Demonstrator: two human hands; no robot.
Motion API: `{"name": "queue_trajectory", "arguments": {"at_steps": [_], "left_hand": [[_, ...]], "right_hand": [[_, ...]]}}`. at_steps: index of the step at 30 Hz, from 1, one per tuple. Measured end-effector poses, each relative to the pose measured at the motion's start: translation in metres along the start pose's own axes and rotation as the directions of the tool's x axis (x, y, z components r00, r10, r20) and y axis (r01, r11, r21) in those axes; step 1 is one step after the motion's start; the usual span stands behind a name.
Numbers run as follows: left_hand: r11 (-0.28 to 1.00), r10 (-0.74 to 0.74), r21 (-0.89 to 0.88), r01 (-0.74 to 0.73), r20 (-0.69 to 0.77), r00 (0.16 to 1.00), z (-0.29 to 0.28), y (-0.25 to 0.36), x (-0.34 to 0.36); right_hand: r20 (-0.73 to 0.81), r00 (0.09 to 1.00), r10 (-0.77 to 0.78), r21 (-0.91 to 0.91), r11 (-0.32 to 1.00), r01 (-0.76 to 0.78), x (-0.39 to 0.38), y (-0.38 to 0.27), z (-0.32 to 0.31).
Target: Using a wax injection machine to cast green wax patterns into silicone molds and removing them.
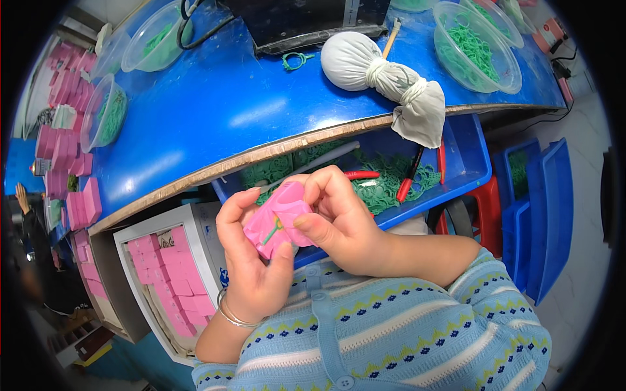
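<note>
Between my two hands is a pink rubber mould [287,197], bent and spread apart over the drawer's front edge. A thin green wax piece [270,234] with a small loop at one end shows in its opening. My left hand [257,277], with a silver bangle at the wrist, grips the mould's left side with fingers and thumb. From the right, my right hand [345,228] pinches the other side, thumb pressed on the pink rubber near the green loop. My fingertips hide part of the mould's far side.
Below the blue table [228,124], a blue tray [466,163] holds green wax pieces, a red-handled tool [362,174] and a marker [409,182]. A tied cloth bag [398,85] overhangs the table edge. Clear bowls [479,55] hold green pieces. A white box [208,254] contains pink blocks. Another person [39,241] is at far left.
</note>
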State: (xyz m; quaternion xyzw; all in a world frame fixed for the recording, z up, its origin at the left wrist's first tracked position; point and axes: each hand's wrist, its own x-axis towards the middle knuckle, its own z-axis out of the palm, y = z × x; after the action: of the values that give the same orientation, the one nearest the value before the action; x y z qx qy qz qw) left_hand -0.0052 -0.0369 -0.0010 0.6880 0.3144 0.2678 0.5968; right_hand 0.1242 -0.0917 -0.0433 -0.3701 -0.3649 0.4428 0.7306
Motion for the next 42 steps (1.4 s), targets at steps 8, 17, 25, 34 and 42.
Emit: {"name": "queue_trajectory", "arguments": {"at_steps": [8, 17, 25, 34, 42], "left_hand": [[0.849, 0.19, 0.432, -0.304, 0.287, 0.939, -0.01, 0.014, 0.021], [0.894, 0.297, 0.299, -0.335, 0.165, 0.941, -0.015, 0.011, 0.021], [0.968, 0.239, 0.09, -0.235, -0.035, 0.97, 0.003, -0.006, 0.007], [0.882, 0.412, 0.21, -0.421, 0.085, 0.907, 0.011, -0.014, 0.009], [0.947, 0.317, -0.065, -0.313, 0.064, 0.946, 0.006, -0.019, 0.009]], "right_hand": [[0.161, 0.93, 0.331, -0.036, 0.943, -0.33, 0.008, -0.008, -0.021], [0.249, 0.956, -0.155, -0.437, 0.863, 0.254, 0.013, -0.033, -0.022], [0.094, 0.988, 0.125, 0.046, 0.991, -0.129, 0.002, -0.009, -0.012], [0.199, 0.943, 0.266, -0.223, 0.949, -0.221, 0.005, -0.015, -0.012], [0.042, 0.995, -0.094, -0.392, 0.914, 0.103, 0.002, -0.006, -0.003]]}}
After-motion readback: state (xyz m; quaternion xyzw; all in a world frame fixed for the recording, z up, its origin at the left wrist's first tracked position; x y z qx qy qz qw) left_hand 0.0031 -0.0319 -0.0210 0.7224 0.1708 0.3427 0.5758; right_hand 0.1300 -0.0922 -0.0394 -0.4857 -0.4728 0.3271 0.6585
